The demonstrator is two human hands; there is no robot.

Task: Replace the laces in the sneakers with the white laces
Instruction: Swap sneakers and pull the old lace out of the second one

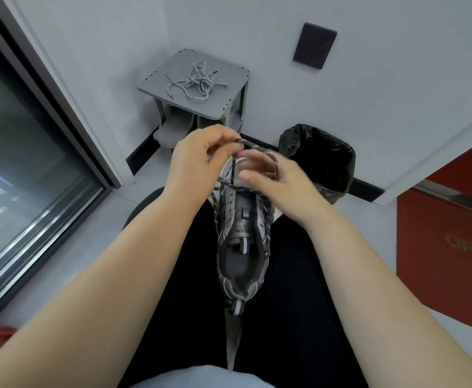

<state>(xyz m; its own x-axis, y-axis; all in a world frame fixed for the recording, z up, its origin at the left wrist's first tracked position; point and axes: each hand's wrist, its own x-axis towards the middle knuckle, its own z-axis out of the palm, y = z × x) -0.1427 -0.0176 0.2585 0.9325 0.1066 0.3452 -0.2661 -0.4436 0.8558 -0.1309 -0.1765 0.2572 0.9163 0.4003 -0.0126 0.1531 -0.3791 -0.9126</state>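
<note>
Top centre, in the white-walled corner, a grey shelf stand (225, 89) carries a heap of pale laces (198, 79). Right of it a black-lined bin (327, 163) stands on the pale floor. Centre frame, the grey sneaker (242, 247) lies on my lap. My left hand (198, 161) pinches its dark lace (276, 165), which loops over my blurred right hand (282, 183); its grip I cannot tell.
</note>
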